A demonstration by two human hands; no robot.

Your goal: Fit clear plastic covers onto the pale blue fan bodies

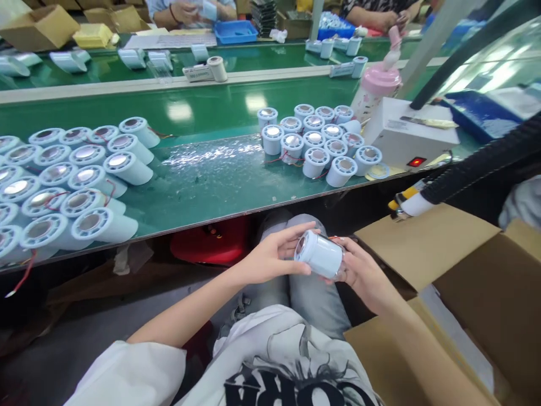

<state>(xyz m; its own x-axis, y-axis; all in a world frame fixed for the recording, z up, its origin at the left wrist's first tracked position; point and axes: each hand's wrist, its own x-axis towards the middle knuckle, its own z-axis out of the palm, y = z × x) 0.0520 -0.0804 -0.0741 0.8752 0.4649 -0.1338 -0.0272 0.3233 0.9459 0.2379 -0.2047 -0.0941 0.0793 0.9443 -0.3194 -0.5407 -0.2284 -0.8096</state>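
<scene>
Above my lap, both hands hold one light-blue cylindrical housing (pixel 327 255) with a round metallic disc in its end and red wire at its far side. My left hand (pixel 276 254) grips the disc end, thumb below and fingers behind. Around the other end close the fingers of my right hand (pixel 363 270), with something clear and shiny by them that I cannot make out. Several similar housings (pixel 315 160) stand upright on the green bench (pixel 211 175) ahead. A larger group of them (pixel 91 223), some with red wires, covers the bench's left part.
An opened cardboard box (pixel 426 248) sits at my right. On the bench's right stand a white box with a lit red switch (pixel 406 132) and a pink-lidded bottle (pixel 378 84). A black hose (pixel 486 160) hangs nearby. Across the green belt (pixel 190 113), two people handle parts.
</scene>
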